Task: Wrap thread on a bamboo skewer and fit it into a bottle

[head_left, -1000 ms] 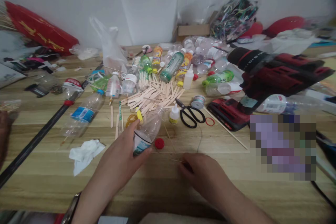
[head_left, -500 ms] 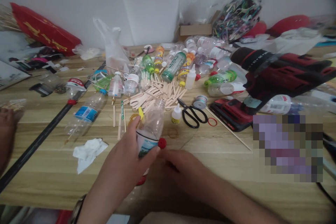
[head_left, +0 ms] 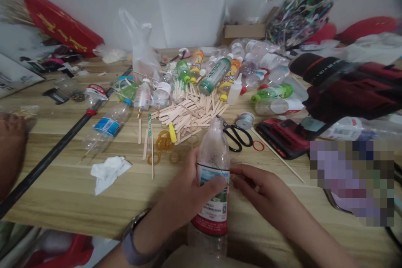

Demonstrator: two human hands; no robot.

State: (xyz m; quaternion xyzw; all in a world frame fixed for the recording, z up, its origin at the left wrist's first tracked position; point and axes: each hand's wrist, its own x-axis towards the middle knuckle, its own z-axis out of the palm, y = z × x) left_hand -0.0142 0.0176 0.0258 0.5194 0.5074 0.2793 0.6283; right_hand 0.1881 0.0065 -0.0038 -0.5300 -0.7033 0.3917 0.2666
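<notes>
My left hand (head_left: 201, 188) is wrapped round a clear plastic bottle (head_left: 215, 146), thumb across its printed label (head_left: 213, 211). The bottle stands nearly upright, its uncapped neck pointing away from me. A thin dark line crosses the upper part of the label. At the bottle's right side, my right hand (head_left: 259, 184) has its fingers bent together; whatever they hold, if anything, is hidden. Beyond the bottle lie black-handled scissors (head_left: 237, 136), partly covered by it. Rubber bands (head_left: 163, 140) and a yellow piece (head_left: 172, 132) lie to its left.
Wooden craft sticks (head_left: 185, 111) and several plastic bottles (head_left: 215, 76) crowd the back. A red-black power drill (head_left: 326, 92) stands at right, beside a spool (head_left: 245, 120). A black pole (head_left: 59, 144), a crumpled tissue (head_left: 109, 172) and another person's hand (head_left: 12, 146) are at left.
The bottle has moved right and turned more upright, its label now facing me. My right hand has shifted right along with it. The red cap seen beside the bottle is out of sight.
</notes>
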